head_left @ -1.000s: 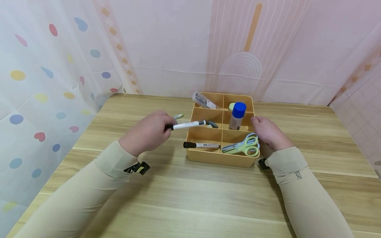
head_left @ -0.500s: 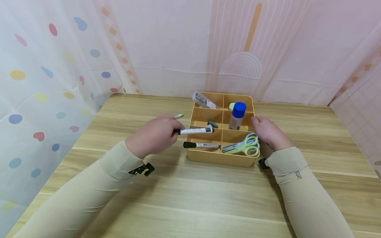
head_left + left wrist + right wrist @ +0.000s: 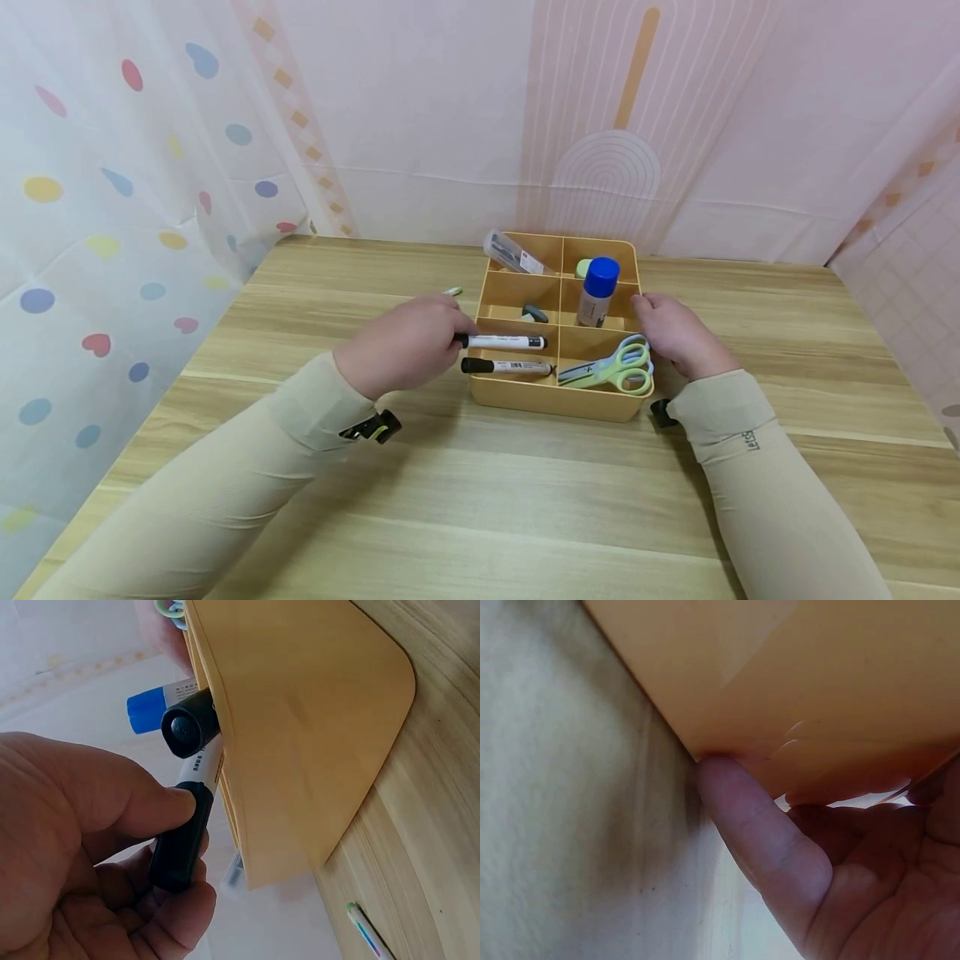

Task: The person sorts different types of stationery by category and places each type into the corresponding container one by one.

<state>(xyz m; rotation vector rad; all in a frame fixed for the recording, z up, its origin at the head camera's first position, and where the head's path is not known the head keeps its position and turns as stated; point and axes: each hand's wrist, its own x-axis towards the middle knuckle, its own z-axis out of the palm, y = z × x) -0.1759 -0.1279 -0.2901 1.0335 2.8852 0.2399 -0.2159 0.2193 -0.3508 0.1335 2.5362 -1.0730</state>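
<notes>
My left hand [image 3: 405,343] pinches a whiteboard marker [image 3: 506,342] by its black cap, seen close up in the left wrist view as a black capped end [image 3: 180,836]. The marker lies level over the front-left compartment of a yellow divided organizer [image 3: 558,400]. Just nearer the front, a second black-capped marker [image 3: 506,367] rests with its cap over the left rim. At the organizer's right side my right hand [image 3: 682,333] grips the rim. In the right wrist view one finger [image 3: 754,817] lies along the outer wall [image 3: 795,682], near its bottom edge.
Scissors [image 3: 618,367] lie in the front-right compartment. A blue-capped glue stick [image 3: 598,292] stands behind them. A dark grey object [image 3: 536,312] and a clear case [image 3: 513,252] occupy the left compartments. On the wooden table [image 3: 510,500], a small pen [image 3: 367,930] lies left of the organizer.
My left hand has moved right and toward me, bringing the marker from above the middle-left compartment to the front-left one. My right hand and the organizer have stayed put.
</notes>
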